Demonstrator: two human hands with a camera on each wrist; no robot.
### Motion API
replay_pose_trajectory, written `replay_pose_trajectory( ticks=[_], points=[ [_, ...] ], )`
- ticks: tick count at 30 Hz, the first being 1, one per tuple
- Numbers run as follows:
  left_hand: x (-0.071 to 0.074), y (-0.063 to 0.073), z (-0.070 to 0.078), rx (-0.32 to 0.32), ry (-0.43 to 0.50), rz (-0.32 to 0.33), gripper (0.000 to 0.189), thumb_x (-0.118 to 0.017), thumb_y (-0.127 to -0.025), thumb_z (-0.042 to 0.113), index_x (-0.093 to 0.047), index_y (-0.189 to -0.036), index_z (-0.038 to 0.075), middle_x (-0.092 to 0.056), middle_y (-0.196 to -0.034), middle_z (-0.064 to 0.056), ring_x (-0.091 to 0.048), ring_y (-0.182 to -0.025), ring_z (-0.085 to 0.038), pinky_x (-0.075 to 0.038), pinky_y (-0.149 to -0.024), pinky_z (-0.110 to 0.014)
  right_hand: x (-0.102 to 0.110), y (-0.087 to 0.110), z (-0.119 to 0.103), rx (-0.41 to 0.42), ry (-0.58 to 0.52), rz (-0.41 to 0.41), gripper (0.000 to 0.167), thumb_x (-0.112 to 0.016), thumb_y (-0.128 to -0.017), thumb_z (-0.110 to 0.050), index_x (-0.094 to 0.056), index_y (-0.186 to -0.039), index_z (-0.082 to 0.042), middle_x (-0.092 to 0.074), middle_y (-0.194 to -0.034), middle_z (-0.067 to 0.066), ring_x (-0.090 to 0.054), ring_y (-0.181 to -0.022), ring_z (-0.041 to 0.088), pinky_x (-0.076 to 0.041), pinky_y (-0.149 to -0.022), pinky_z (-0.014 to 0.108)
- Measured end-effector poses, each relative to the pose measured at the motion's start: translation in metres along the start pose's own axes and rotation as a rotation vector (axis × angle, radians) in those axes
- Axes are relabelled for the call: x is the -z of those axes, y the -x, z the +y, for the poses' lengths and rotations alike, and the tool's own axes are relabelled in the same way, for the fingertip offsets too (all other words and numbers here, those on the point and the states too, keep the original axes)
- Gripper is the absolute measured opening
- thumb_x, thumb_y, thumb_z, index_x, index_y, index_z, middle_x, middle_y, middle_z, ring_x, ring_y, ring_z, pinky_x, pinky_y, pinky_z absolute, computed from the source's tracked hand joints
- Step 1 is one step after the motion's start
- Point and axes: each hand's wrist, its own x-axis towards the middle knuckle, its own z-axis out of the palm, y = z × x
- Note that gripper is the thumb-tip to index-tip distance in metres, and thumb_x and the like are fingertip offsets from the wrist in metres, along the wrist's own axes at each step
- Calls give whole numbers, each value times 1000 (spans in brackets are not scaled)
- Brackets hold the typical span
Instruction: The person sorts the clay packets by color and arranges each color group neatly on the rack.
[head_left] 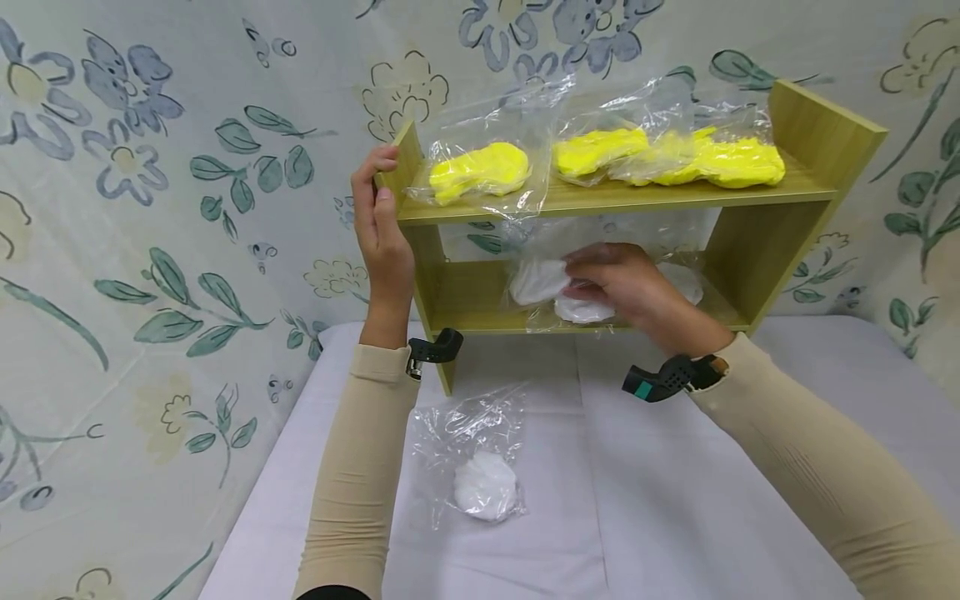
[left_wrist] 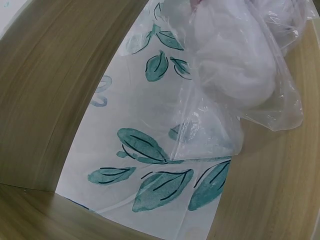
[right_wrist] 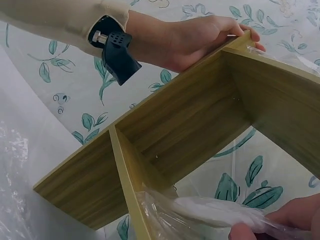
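My left hand (head_left: 384,242) grips the upper left side panel of a small wooden shelf (head_left: 615,198), its fingers curled over the panel's edge. Inside the lower compartment, my right hand (head_left: 618,279) pinches a clear plastic bag holding a soft white bundle (head_left: 538,282). In the left wrist view this white bundle (left_wrist: 232,60) hangs over the shelf board, its bag draping down. The right wrist view has the thumb and a finger (right_wrist: 300,212) on the bag's edge. Another bagged white bundle (head_left: 581,308) lies on the lower board just below the hand, and one more (head_left: 681,282) sits farther right, partly hidden.
On the top board lie several bagged yellow bundles (head_left: 480,171). A separate bagged white bundle (head_left: 486,486) rests on the white-covered table (head_left: 660,483) in front of the shelf. Behind stands a floral cloth backdrop (head_left: 187,200). The shelf's right side panel (head_left: 825,133) rises at the far right.
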Motion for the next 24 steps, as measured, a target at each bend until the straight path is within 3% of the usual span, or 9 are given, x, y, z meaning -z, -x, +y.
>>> replay_pose_trajectory(
  ticks=[8,14,19,24],
  points=[
    [1,0,0,5,-5,-1,32,-27,-92,4,-41,-112,-16,-45,-131,-31,-40,-132,-22,-28,-114,-37,3,2,0,15,344,63,41,-64,-90,-11,-53,-124,9,-62,-104,12,-67,-77,9,-57,-75,25],
    [0,0,-1,-4,11,0,33,-26,-92,3,-41,-112,-18,-45,-130,-32,-39,-133,-30,-27,-115,-38,8,5,-2,55,609,98,43,-66,-89,-25,-57,-123,0,-66,-98,12,-65,-80,16,-53,-68,29],
    [0,0,-1,-6,20,0,33,-27,-92,3,-40,-112,-19,-45,-130,-32,-39,-132,-28,-27,-114,-38,13,8,-2,93,689,93,43,-64,-89,-28,-59,-121,1,-68,-93,12,-62,-78,19,-50,-65,30],
    [0,0,-1,-4,19,4,32,-27,-92,3,-41,-112,-17,-45,-130,-31,-38,-133,-29,-27,-115,-38,18,10,-3,100,694,75,45,-63,-90,-29,-58,-123,3,-67,-90,11,-59,-72,14,-52,-68,31]
  ],
)
